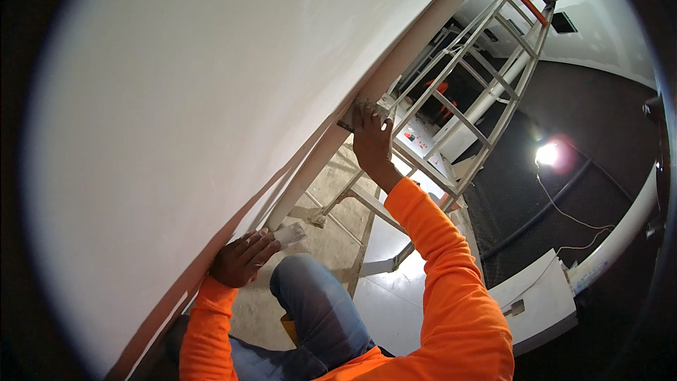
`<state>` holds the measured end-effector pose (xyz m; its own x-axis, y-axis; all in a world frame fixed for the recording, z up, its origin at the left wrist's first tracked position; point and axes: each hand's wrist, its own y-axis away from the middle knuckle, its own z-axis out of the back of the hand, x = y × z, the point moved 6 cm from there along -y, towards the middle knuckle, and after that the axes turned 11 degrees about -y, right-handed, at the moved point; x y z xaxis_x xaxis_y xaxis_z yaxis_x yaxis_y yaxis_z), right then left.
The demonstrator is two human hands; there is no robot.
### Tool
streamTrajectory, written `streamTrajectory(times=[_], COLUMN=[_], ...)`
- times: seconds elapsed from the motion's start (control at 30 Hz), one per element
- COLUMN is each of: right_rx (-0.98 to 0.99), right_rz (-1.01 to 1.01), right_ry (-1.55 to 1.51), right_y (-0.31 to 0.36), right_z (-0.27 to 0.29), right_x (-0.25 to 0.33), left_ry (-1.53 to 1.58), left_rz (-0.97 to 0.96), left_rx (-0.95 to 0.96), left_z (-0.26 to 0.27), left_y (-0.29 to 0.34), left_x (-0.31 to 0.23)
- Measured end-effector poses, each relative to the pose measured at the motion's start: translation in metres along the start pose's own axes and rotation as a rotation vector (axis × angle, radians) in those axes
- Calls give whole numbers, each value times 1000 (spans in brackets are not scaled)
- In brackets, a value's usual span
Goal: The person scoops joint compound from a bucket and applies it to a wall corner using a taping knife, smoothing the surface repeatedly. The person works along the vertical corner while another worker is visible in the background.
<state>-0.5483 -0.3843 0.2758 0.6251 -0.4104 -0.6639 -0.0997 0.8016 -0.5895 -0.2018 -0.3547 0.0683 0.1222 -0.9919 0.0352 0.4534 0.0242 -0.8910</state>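
Note:
A smooth off-white wall panel (pixel 190 120) fills the left side, and its narrow end face (pixel 303 169) runs diagonally between my hands. At the lower part of this edge is my left hand (pixel 243 257), its fingers bent around a pale, flat, smeared piece (pixel 291 234) that sticks out to the right. My right hand (pixel 372 137) is higher along the same edge, with the arm stretched out. It is closed on a flat tool with a dark strip (pixel 345 126) showing on the left; its exact kind is hidden by the fingers.
An A-frame metal ladder (pixel 486 63) stands right of my right hand. A bright work lamp (pixel 546 154) with a trailing cable (pixel 557 201) is against the dark wall. White panels (pixel 536 303) lie at lower right. Beyond the ladder, someone's orange clothing (pixel 442 89) shows. My bent knee (pixel 310 289) is below.

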Motion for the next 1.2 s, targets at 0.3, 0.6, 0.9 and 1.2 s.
streamTrajectory(times=[0.3,0.6,0.9,1.2], right_rx=[86,-116,57,360], right_rz=[15,-477,-31,139], right_ry=[-93,-1107,-1409,-1108], right_y=[62,23,-71,80], right_z=[-40,-1,4,-120], right_x=[76,-89,-213,14], left_ry=[-6,20,-24,-97], left_rz=[47,20,51,64], left_rx=[-114,-40,-32,-58], left_z=[0,5,3,-9], left_y=[-4,-11,-11,-5], left_x=[-2,1,-5,-7])
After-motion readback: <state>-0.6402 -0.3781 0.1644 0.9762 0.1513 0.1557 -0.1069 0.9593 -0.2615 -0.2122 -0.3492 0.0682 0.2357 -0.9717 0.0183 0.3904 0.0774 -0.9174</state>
